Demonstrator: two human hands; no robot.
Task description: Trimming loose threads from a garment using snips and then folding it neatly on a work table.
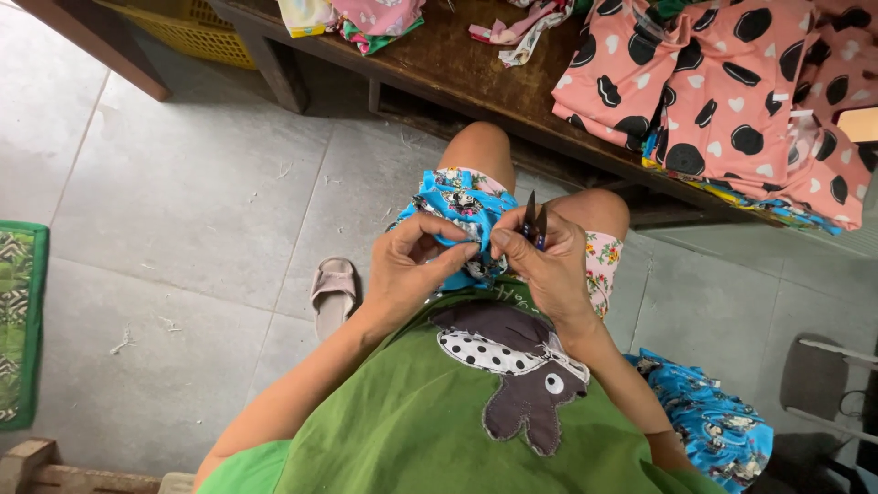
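A pair of small thread snips (534, 220) stands near the middle of the frame, its long axis close to upright, the two dark blades pointing toward the top of the frame and slightly spread at the tips. One pair of snips shows. One bunched piece of blue printed cloth (462, 212) lies over the person's knees, just left of the snips, and a second heap of the same blue cloth (715, 423) sits at the lower right. On the wooden bench (457, 69) along the top, a stack of pink garments with black dots (722, 87) fills the upper right; how many are in it cannot be told. One sandal (332, 288) rests on the grey tiled floor (183, 192), left of centre.

The left hand (409, 273) is closed, fingers curled and pinching the blue cloth's edge. The right hand (547, 265) is closed around the snips, its fingertips meeting the left hand's at the cloth.
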